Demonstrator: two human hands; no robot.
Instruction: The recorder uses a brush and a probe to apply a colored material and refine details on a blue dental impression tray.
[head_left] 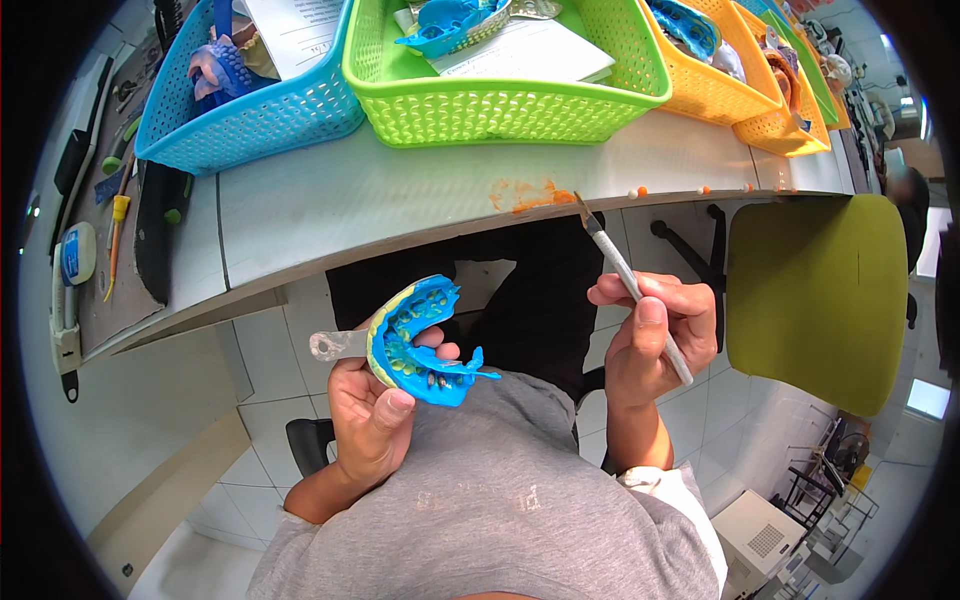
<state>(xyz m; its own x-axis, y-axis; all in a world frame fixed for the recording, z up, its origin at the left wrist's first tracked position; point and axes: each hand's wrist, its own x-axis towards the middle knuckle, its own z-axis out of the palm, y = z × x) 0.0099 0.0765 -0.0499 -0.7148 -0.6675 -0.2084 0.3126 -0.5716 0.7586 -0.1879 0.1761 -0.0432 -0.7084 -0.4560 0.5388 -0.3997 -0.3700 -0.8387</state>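
In my left hand [372,418] is a dental impression tray [412,355] filled with blue impression material that has a yellow-green layer, its clear handle pointing left. Tooth hollows show on its upper side, and a thin blue flap juts out to the right. My left thumb and fingers are closed round its lower edge. My right hand [660,330] grips a silver-handled scalpel [628,268] like a pen. The blade points up and left, close to the table edge beside an orange smear [535,196]. Hand and tray are apart from the scalpel.
On the white table [420,200] stand a blue basket [255,125], a green basket [500,115] and orange baskets [715,80] holding impressions and papers. Small orange-and-white pieces [640,192] lie along its edge. Tools lie at left, including a yellow-handled one [119,210]. A green chair [810,300] stands right.
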